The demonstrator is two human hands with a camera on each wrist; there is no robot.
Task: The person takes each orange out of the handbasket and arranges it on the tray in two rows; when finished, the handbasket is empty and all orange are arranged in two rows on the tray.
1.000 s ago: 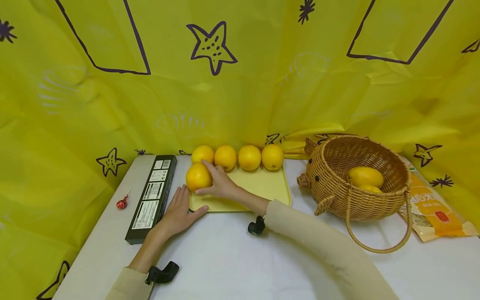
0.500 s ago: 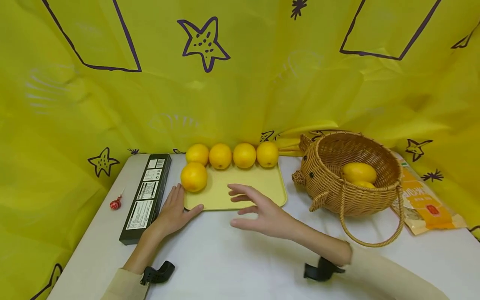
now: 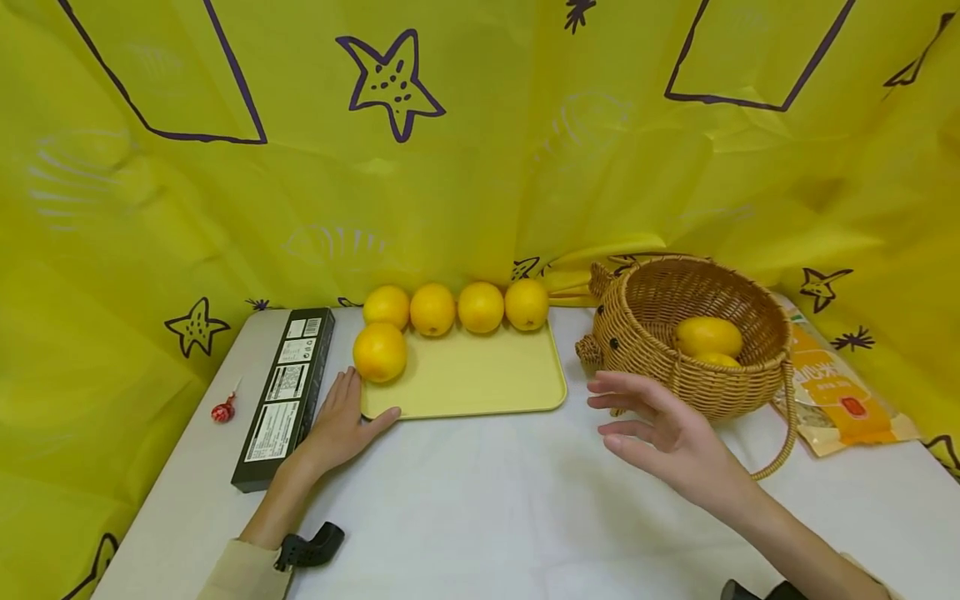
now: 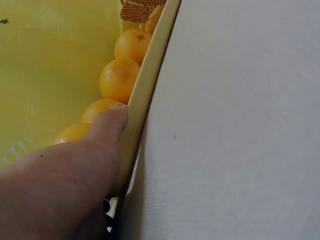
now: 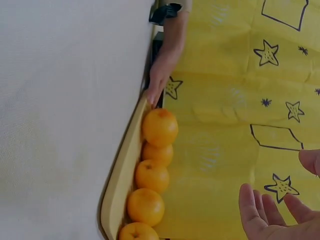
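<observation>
Several oranges sit on a pale yellow tray (image 3: pixel 480 379): a row along its back edge, with one orange (image 3: pixel 379 352) in front at the left end. My left hand (image 3: pixel 341 429) rests at the tray's near left corner, fingers straight along its side and thumb on the front rim. My right hand (image 3: pixel 675 442) hovers with nothing in it in front of a pig-shaped wicker basket (image 3: pixel 652 367), fingers spread and slightly bent. Inside the basket lie two yellow fruits, the upper one a mango-like fruit (image 3: pixel 708 337); the lower is mostly hidden by the rim.
Left of the tray lies a long black box (image 3: pixel 285 400) with white labels, and beyond it a red lollipop (image 3: pixel 223 410). An orange-and-white food bag (image 3: pixel 840 392) lies right of the basket. A yellow patterned cloth (image 3: pixel 465 167) hangs behind the white table (image 3: pixel 480 500).
My right hand has let go of the front left orange and swung right, away from the tray to the basket. My left hand has stayed at the tray's corner.
</observation>
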